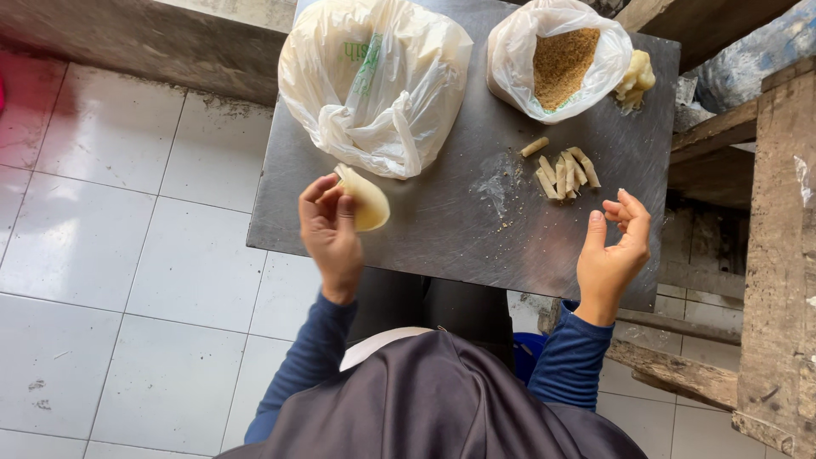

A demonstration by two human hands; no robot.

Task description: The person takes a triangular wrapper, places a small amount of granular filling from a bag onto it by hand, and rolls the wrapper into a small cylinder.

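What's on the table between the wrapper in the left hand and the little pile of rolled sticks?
Head view: only bare metal table with a floury smear and crumbs lies between the wrapper and the rolled sticks.

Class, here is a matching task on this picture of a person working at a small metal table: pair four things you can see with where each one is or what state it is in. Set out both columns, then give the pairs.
Things
1. thin pale dough sheet
2. open plastic bag of brown crumbs
3. small pale rolled sticks
4. right hand

Places or states
A. lying in a cluster on the grey metal table
B. held in the left hand
C. empty, fingers curled, palm up
D. at the table's far right corner

Pairs: 1-B, 2-D, 3-A, 4-C
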